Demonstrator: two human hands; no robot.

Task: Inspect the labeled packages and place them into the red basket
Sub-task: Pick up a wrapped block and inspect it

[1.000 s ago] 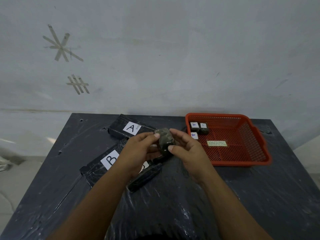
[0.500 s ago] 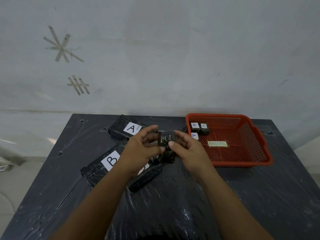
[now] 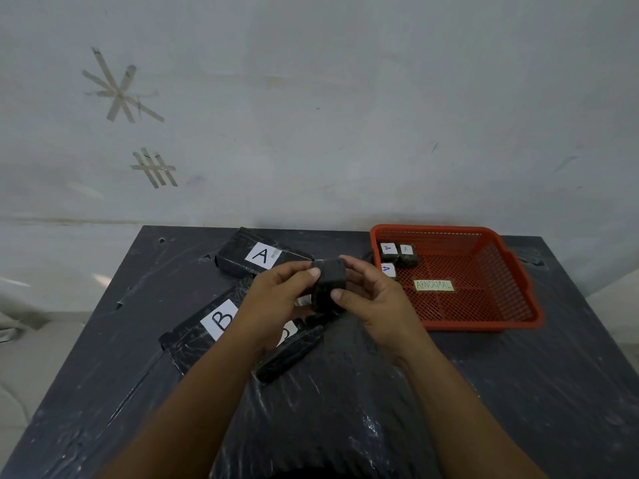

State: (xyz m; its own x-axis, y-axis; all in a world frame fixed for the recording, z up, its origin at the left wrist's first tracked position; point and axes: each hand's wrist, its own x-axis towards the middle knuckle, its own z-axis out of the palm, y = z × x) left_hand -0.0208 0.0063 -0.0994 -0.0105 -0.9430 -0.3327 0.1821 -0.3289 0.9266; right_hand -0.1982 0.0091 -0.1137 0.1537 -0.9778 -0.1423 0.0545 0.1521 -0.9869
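A small dark wrapped package (image 3: 329, 284) is held above the middle of the table between my left hand (image 3: 276, 299) and my right hand (image 3: 371, 297). Fingertips of both hands pinch its sides; no label shows on the faces turned to me. To the right stands the red basket (image 3: 518, 281). Three small packages with white "A" labels (image 3: 397, 255) lie in its far left corner, and a yellow "ABNORMAL" tag (image 3: 434, 285) lies on its floor.
Flat black boxes lie on the dark plastic-covered table (image 3: 345, 409): one marked "A" (image 3: 261, 255) at the back, one marked "B" (image 3: 207, 326) to the left, another (image 3: 294, 350) partly hidden under my left hand. A grey wall stands behind the table.
The small package has been turned between my fingers, showing different faces. Both hands stayed at about the same spot above the table's middle.
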